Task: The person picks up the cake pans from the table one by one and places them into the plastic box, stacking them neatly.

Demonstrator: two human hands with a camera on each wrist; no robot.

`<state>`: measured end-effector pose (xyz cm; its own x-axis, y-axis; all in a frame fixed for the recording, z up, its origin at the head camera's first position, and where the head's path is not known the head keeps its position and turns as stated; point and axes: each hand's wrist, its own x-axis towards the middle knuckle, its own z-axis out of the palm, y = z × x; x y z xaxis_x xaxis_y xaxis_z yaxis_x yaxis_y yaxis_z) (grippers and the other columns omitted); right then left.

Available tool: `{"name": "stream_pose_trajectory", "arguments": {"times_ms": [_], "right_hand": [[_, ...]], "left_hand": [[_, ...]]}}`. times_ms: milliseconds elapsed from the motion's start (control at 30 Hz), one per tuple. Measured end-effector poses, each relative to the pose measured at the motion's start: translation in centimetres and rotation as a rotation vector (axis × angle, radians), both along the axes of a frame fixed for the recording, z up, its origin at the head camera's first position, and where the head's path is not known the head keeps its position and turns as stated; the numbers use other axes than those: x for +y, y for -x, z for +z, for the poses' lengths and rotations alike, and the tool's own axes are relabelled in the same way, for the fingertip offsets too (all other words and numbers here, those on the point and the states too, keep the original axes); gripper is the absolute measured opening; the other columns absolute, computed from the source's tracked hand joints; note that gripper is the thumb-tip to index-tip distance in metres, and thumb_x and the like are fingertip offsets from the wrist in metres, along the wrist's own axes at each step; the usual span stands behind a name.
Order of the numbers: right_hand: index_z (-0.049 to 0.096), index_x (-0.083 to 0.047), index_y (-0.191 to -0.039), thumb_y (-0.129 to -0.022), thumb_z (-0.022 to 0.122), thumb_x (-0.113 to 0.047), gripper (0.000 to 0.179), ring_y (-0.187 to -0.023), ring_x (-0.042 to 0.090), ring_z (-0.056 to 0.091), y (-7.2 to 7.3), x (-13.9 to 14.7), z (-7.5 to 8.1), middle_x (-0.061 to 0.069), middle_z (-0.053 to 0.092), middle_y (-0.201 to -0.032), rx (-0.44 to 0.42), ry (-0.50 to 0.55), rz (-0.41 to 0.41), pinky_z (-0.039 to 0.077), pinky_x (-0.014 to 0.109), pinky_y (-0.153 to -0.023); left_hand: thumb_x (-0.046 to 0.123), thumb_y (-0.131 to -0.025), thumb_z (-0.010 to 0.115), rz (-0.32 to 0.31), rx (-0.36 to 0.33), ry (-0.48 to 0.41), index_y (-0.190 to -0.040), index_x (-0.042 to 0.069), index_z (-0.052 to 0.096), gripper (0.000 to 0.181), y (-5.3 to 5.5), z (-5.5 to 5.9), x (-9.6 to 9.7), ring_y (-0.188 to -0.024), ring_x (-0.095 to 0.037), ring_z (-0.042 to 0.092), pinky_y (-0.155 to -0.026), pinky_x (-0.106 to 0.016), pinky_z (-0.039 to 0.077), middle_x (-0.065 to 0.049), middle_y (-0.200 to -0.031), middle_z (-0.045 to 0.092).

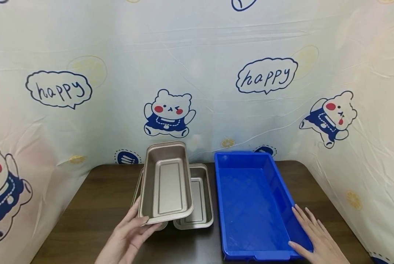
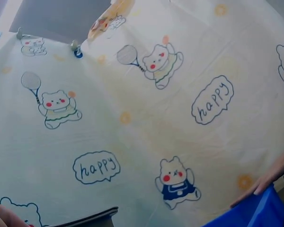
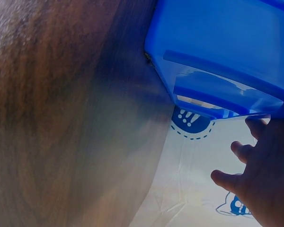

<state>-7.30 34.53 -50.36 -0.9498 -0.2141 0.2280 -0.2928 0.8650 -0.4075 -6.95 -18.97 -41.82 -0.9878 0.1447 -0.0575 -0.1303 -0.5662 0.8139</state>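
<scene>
My left hand [image 1: 127,234] grips a metallic loaf pan [image 1: 170,187] by its near left corner, thumb on the rim. The pan is tilted, its inside facing me, above two similar pans. One lower loaf pan [image 1: 201,201] shows on the right; the other [image 1: 136,190] is mostly hidden behind the held one. In the left wrist view only a dark pan edge [image 2: 94,218] appears. On the right side wall of a blue plastic tray [image 1: 246,220] rests my right hand [image 1: 322,238], fingers extended. The right wrist view shows that hand's fingers spread beside the tray.
A dark wooden table [image 1: 81,209] bears the pans and the tray. Behind and around it hangs a pale cloth [image 1: 213,73] printed with bears and the word "happy". The tray stands just right of the pans, with a narrow strip of table between.
</scene>
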Motion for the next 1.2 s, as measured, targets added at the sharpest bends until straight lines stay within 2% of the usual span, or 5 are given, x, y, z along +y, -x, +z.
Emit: {"name": "stream_pose_trajectory", "arguments": {"times_ms": [233,500,800,900,1200], "right_hand": [[0.016,-0.027,-0.172,-0.093,0.076,-0.043,0.100,-0.150,0.059,0.022,0.1,-0.1,0.3,0.017,0.027,-0.172,-0.029,-0.003,-0.010,0.003,0.080,-0.118],[0.014,-0.026,-0.172,-0.093,0.076,-0.042,0.102,-0.155,0.052,0.017,0.0,0.1,0.1,0.011,0.024,-0.175,0.000,-0.014,-0.002,-0.008,0.067,-0.124],[0.015,-0.023,-0.172,-0.092,0.079,-0.036,0.103,-0.162,0.016,-0.004,-0.1,0.1,-0.3,-0.014,0.010,-0.175,0.065,-0.006,0.022,-0.017,0.046,-0.123],[0.015,-0.023,-0.172,-0.092,0.079,-0.036,0.103,-0.163,0.019,-0.002,-0.1,0.2,-0.3,-0.013,0.010,-0.175,0.063,-0.006,0.021,-0.018,0.042,-0.123],[0.016,-0.024,-0.172,-0.092,0.079,-0.037,0.104,-0.162,0.035,0.007,-0.1,0.1,-0.4,-0.013,0.012,-0.175,0.053,0.001,0.011,-0.012,0.058,-0.125]], "left_hand": [[-0.008,-0.101,0.044,-0.046,-0.100,-0.007,-0.170,0.009,0.004,0.081,0.0,0.4,3.6,-0.126,-0.023,0.064,-0.108,-0.046,0.052,-0.013,-0.152,0.054],[-0.008,-0.101,0.046,-0.133,-0.119,-0.082,-0.170,0.010,0.006,0.081,0.3,0.9,7.5,-0.132,-0.028,0.060,-0.111,-0.049,0.049,-0.028,-0.168,0.027],[-0.009,-0.099,0.048,-0.210,-0.079,-0.161,-0.169,0.004,0.003,0.085,0.6,0.5,10.7,-0.134,-0.031,0.059,-0.112,-0.050,0.047,-0.032,-0.162,0.036],[-0.010,-0.098,0.047,-0.232,-0.061,-0.168,-0.168,0.002,-0.001,0.086,0.6,0.4,11.7,-0.137,-0.036,0.055,-0.113,-0.051,0.046,-0.036,-0.164,0.029],[-0.011,-0.096,0.047,-0.260,-0.052,-0.194,-0.168,0.001,0.006,0.084,0.5,0.5,14.6,-0.138,-0.044,0.051,-0.111,-0.056,0.045,-0.038,-0.161,0.032]]}}
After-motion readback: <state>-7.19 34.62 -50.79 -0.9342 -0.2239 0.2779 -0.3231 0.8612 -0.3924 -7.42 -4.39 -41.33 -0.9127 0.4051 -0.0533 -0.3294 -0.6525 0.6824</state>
